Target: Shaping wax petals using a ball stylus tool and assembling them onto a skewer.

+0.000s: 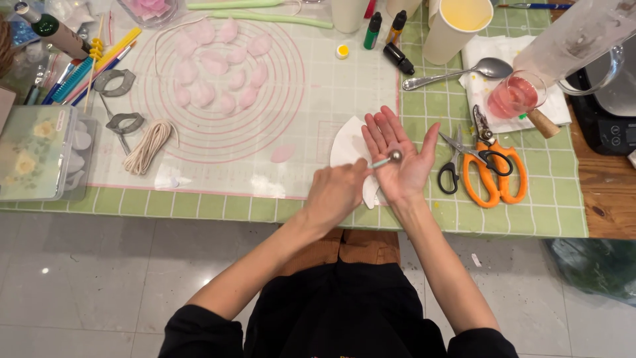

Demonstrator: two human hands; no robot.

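Observation:
My right hand [399, 156] is held palm up with its fingers spread, just above the front edge of the table. My left hand [336, 192] grips a thin ball-tipped tool [391, 157] and presses its metal ball into the middle of the right palm. I cannot tell whether a thin petal lies under the ball. A white fan-shaped sheet [348, 146] lies beneath both hands. Several pale pink petals [218, 63] are laid out on the translucent round-marked mat [278, 119], and one petal [283, 154] lies alone near the hands.
Orange-handled shears [493, 166] and small black scissors [450, 166] lie right of my right hand. Behind them are a spoon [457, 71], a glass of pink liquid [513, 96] and a paper cup [456, 26]. Twine [149, 146], metal cutters [116, 83] and a plastic box [36, 152] sit left.

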